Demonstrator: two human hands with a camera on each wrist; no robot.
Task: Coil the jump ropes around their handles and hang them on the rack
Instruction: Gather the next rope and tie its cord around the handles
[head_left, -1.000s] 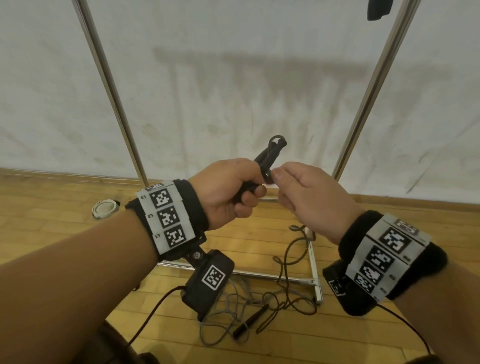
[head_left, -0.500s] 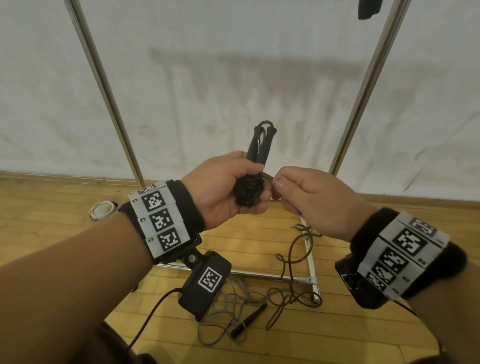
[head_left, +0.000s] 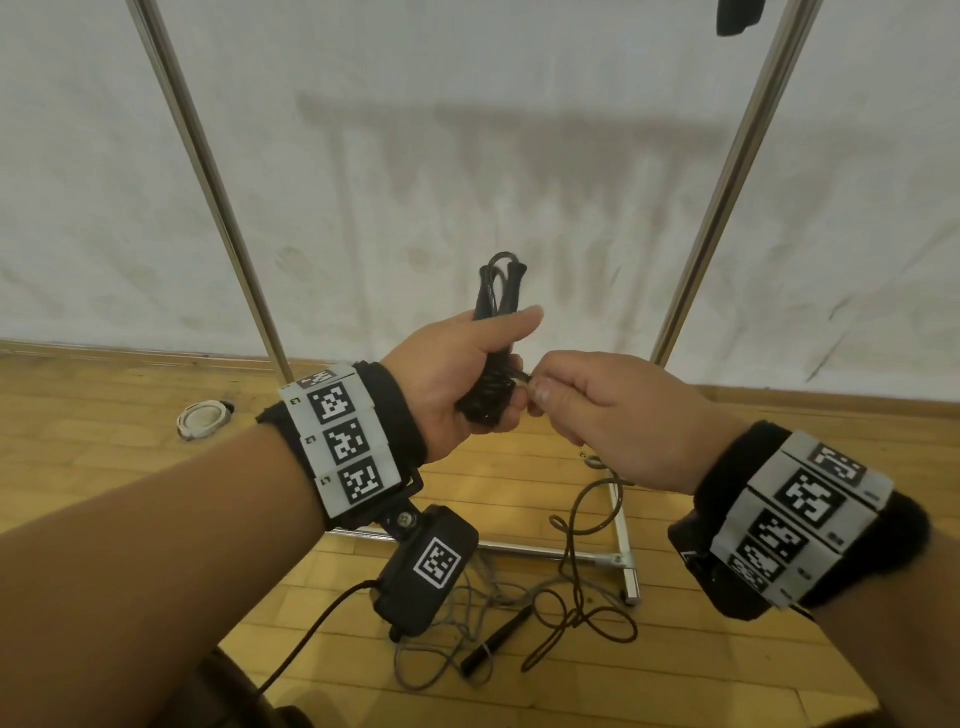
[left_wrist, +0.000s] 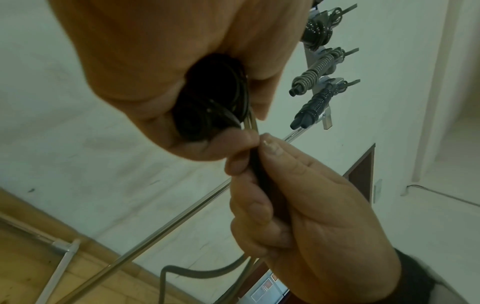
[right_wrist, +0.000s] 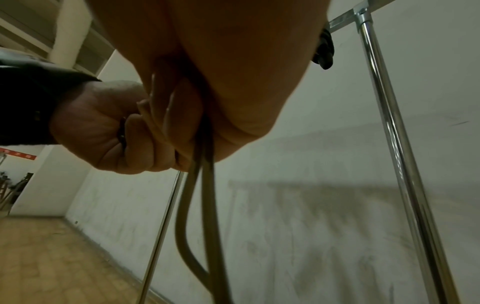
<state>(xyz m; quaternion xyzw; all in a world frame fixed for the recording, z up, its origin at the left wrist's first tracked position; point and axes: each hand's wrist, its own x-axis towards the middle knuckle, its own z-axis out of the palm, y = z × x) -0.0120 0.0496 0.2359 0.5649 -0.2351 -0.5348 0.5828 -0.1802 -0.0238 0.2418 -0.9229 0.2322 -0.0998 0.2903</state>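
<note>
White wall and wooden floor (head_left: 130, 467) are recorded behind. Black handles (head_left: 500, 291), partly wound, are gripped upright in the left hand (head_left: 457, 384). Loose rope (right_wrist: 205, 205) is pinched in the right hand (head_left: 613, 415), just beside. Another jump rope (head_left: 519, 623) is noted on the floor by the rack (head_left: 727, 176).
</note>
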